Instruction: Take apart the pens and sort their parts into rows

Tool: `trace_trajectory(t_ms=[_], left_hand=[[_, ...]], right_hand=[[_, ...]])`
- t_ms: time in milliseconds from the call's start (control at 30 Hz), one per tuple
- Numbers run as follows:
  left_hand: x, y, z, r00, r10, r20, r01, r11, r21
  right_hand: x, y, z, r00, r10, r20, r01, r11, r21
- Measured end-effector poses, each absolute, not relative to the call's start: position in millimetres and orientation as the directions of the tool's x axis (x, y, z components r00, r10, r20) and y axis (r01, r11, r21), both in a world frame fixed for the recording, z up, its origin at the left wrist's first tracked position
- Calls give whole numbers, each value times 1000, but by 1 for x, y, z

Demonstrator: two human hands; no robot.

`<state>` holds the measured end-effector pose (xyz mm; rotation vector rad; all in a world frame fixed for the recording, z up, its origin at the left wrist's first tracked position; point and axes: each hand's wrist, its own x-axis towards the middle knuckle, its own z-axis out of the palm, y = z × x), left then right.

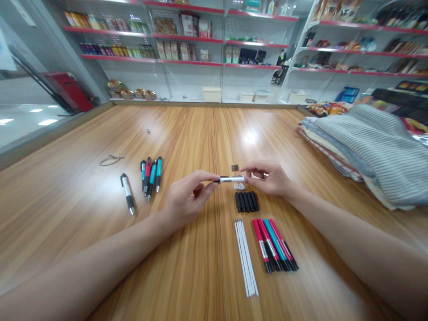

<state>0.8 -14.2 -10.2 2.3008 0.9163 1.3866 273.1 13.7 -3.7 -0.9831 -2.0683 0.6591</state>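
Observation:
Both my hands hold a white pen barrel [230, 179] level above the wooden table [187, 133]. My left hand [187, 200] pinches its left, dark end; my right hand [267, 177] pinches its right end. Just below lie small white pieces [239, 187] and a row of black grip sleeves [246, 201]. Nearer to me lie white refills [246, 256] and several red and teal barrels [274, 244]. To the left lie several assembled red and teal pens [151, 176] and a white pen [127, 193].
Small dark parts [235, 167] sit beyond the held barrel. A loop of wire [110, 160] lies at the left. Folded striped cloths [371, 151] are piled at the table's right edge. Shop shelves [187, 40] with goods line the back wall.

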Motion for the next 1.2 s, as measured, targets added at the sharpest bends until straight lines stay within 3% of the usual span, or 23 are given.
trace_trajectory(t_ms=[167,367,633,867,1200], left_hand=[[0,-13,-11,341,650,679,365,-757,542],[0,-13,-10,405,612,680,345,-791,506],[1,-15,-4,452,595,665,311,-803,508],[0,-15,-4,456,597,660,308,-802,512],[-3,-14,-5,452,620,642,316,-784,534]], right_hand=[[261,5,1,-476,753,455,395,645,-654],[257,4,-2,-346,865,364,325,474,-818],[273,25,-12,-169,958,231,-19,232,-973],[285,38,-12,-68,981,183,-236,162,-958],[291,40,-8,-98,982,161,-389,112,-914]])
